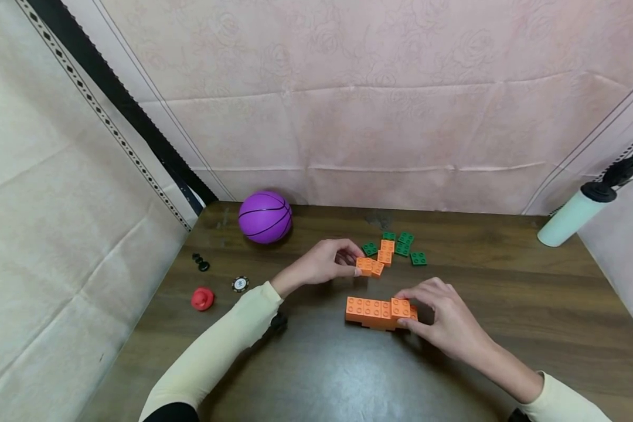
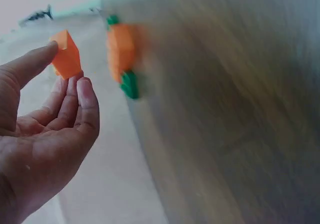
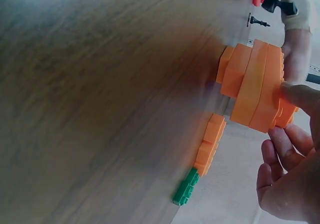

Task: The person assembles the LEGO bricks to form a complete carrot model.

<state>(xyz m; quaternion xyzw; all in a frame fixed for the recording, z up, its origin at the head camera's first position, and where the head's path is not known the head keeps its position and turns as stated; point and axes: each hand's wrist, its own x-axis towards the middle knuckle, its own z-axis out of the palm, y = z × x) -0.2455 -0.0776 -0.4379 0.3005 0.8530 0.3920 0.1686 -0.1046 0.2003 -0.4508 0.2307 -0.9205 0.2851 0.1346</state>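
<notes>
My left hand (image 1: 329, 262) pinches an orange toy brick (image 1: 364, 266) between thumb and fingertips; in the left wrist view the brick (image 2: 66, 57) shows at the thumb tip. Close beside it lies another orange brick (image 1: 377, 269). On the near side, my right hand (image 1: 448, 316) grips the right end of a stepped orange brick assembly (image 1: 370, 309), thumb in front and fingers behind. From the right wrist view the assembly (image 3: 252, 86) looks layered. More loose orange bricks (image 1: 385, 257) sit just behind the left hand's brick.
Several green bricks (image 1: 402, 248) lie around the loose orange ones. A purple ball (image 1: 265, 217) stands at the back left. A poker chip (image 1: 240, 284), a red object (image 1: 203, 299) and a black chess piece (image 1: 201, 262) lie at left. A pale green cylinder (image 1: 575, 218) is at the back right.
</notes>
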